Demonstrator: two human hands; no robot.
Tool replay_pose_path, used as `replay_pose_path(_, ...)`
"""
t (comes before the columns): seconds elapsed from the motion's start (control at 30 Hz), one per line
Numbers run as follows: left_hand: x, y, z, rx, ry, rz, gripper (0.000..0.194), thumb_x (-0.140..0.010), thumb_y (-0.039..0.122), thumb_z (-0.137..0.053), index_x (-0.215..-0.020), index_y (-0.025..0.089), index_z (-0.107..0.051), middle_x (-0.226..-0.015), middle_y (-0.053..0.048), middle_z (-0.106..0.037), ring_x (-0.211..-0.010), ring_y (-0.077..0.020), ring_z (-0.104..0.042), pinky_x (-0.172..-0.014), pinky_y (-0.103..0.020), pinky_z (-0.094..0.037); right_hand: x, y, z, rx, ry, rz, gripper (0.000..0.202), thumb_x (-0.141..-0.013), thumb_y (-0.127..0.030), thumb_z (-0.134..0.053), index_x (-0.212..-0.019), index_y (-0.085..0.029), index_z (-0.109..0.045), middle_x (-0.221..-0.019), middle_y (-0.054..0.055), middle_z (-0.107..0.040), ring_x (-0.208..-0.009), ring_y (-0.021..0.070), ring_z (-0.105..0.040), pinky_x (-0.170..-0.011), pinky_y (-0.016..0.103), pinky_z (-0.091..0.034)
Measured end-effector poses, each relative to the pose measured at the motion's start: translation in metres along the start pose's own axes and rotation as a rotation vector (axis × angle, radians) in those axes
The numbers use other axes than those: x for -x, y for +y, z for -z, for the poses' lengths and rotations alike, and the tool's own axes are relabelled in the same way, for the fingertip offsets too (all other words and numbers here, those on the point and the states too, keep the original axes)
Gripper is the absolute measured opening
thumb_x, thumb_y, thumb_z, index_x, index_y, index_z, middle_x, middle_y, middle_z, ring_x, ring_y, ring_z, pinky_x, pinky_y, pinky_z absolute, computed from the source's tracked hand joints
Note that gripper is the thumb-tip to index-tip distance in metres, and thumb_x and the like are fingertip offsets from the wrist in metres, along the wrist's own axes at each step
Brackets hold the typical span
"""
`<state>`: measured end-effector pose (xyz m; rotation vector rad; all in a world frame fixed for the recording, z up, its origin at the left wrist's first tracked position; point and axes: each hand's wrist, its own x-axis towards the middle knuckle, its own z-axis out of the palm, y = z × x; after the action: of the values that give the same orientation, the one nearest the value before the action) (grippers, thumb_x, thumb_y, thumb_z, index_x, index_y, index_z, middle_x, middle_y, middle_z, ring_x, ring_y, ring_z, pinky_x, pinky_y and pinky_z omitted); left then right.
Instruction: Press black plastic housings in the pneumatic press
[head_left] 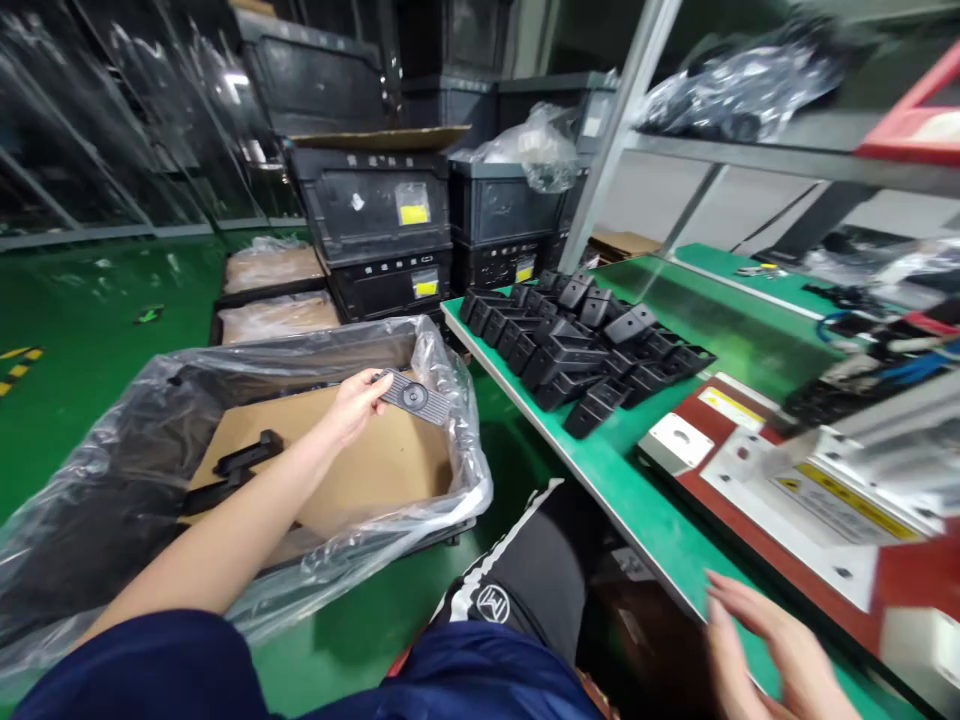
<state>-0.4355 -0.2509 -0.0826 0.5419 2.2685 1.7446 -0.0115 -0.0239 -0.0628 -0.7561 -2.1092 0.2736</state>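
Where I work: green worktop (607,465), stacked crates (375,215) beyond
My left hand (358,405): over lined bin (469,440), pinching ribbed part (421,398)
My right hand (776,640): loosely spread, at worktop's edge

Top (450,685): navy blue, cloth loosely creased over the lap. Left sleeve (150,665) also navy, plain, short, leaving the forearm (247,520) bare. Left hand (356,405) and right hand (780,650) bare; right blurred. Trousers (544,570): black or very dark grey. White stripe (491,555) along one leg, edge wavy with folds. Beside it, round white emblem (493,603), angular M-like mark inside a ring.
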Motion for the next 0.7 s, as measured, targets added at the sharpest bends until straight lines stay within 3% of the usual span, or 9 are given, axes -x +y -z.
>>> replay_pose_path(0.07, 0.026, 0.041, -0.033, 0.174, -0.115, -0.052, 0.056, -0.072, 0.065, -0.061, -0.099, 0.017, -0.060, -0.083, -0.005, -0.061, -0.058, -0.0105, -0.051, -0.047, -0.024, -0.040, -0.003, -0.017, -0.007, -0.116, -0.050, 0.108, 0.024, -0.089, -0.039, -0.059, -0.110, -0.028, -0.062, -0.103, 0.009, -0.069, -0.089, 0.0260, -0.068, -0.080, 0.043, -0.056)
replay_pose_path(0.2, 0.087, 0.099, -0.118, 0.457, -0.447, -0.014, 0.048, -0.071, 0.053, -0.069, -0.107, 0.023, -0.062, -0.081, -0.001, -0.060, -0.046, -0.0051, -0.041, -0.043, -0.022, -0.038, -0.005, -0.039, -0.006, -0.273, -0.079, 0.109, 0.075, -0.084, -0.042, -0.069, -0.147, -0.024, -0.032, -0.139, 0.015, -0.049, -0.122, 0.0306, -0.053, -0.087, 0.045, -0.056)
replay_pose_path(0.27, 0.117, 0.114, -0.162, 0.573, -0.642, 0.098, 0.041, -0.071, 0.046, -0.071, -0.105, 0.024, -0.064, -0.078, 0.000, -0.060, -0.042, -0.0036, -0.038, -0.043, -0.023, -0.039, -0.003, -0.039, 0.003, -0.330, -0.050, 0.103, 0.081, -0.083, -0.042, -0.071, -0.149, -0.026, -0.026, -0.142, 0.014, -0.046, -0.124, 0.0300, -0.052, -0.091, 0.046, -0.054)
replay_pose_path(0.4, 0.169, 0.122, -0.233, 0.655, -0.988, 0.379, 0.038, -0.070, 0.045, -0.076, -0.100, 0.025, -0.067, -0.078, -0.001, -0.062, -0.045, -0.0055, -0.044, -0.046, -0.023, -0.041, 0.008, -0.021, 0.033, -0.320, 0.075, -0.095, 0.060, -0.085, -0.041, -0.068, -0.137, -0.024, -0.044, -0.121, 0.010, -0.062, -0.106, 0.0252, -0.062, -0.091, 0.042, -0.053)
replay_pose_path(0.47, 0.188, 0.121, -0.256, 0.604, -1.118, 0.423, 0.039, -0.071, 0.050, -0.074, -0.100, 0.026, -0.065, -0.084, -0.002, -0.065, -0.057, -0.0105, -0.055, -0.051, -0.024, -0.044, 0.015, -0.010, 0.049, -0.320, 0.125, -0.281, 0.054, -0.084, -0.044, -0.068, -0.130, -0.021, -0.051, -0.115, 0.010, -0.065, -0.098, 0.0242, -0.065, -0.086, 0.040, -0.055)
replay_pose_path(0.53, 0.201, 0.120, -0.271, 0.554, -1.191, 0.383, 0.041, -0.074, 0.053, -0.072, -0.103, 0.026, -0.062, -0.096, -0.004, -0.066, -0.074, -0.0154, -0.062, -0.060, -0.025, -0.046, 0.021, 0.000, 0.062, -0.360, 0.152, -0.411, 0.055, -0.082, -0.045, -0.070, -0.127, -0.020, -0.053, -0.113, 0.009, -0.066, -0.096, 0.0241, -0.065, -0.083, 0.038, -0.055)
replay_pose_path(0.6, 0.208, 0.120, -0.279, 0.528, -1.199, 0.291, 0.044, -0.076, 0.054, -0.070, -0.107, 0.025, -0.059, -0.108, -0.006, -0.064, -0.088, -0.0177, -0.062, -0.067, -0.026, -0.047, 0.024, 0.009, 0.069, -0.406, 0.167, -0.466, 0.058, -0.080, -0.046, -0.071, -0.128, -0.020, -0.052, -0.113, 0.009, -0.066, -0.099, 0.0246, -0.064, -0.084, 0.038, -0.054)
replay_pose_path(0.7, 0.209, 0.126, -0.287, 0.493, -1.141, 0.150, 0.050, -0.076, 0.056, -0.069, -0.113, 0.026, -0.055, -0.110, -0.006, -0.063, -0.090, -0.0187, -0.061, -0.072, -0.029, -0.047, 0.021, 0.016, 0.073, -0.462, 0.165, -0.460, 0.055, -0.082, -0.044, -0.070, -0.128, -0.022, -0.050, -0.116, 0.008, -0.065, -0.103, 0.0241, -0.063, -0.089, 0.038, -0.052)
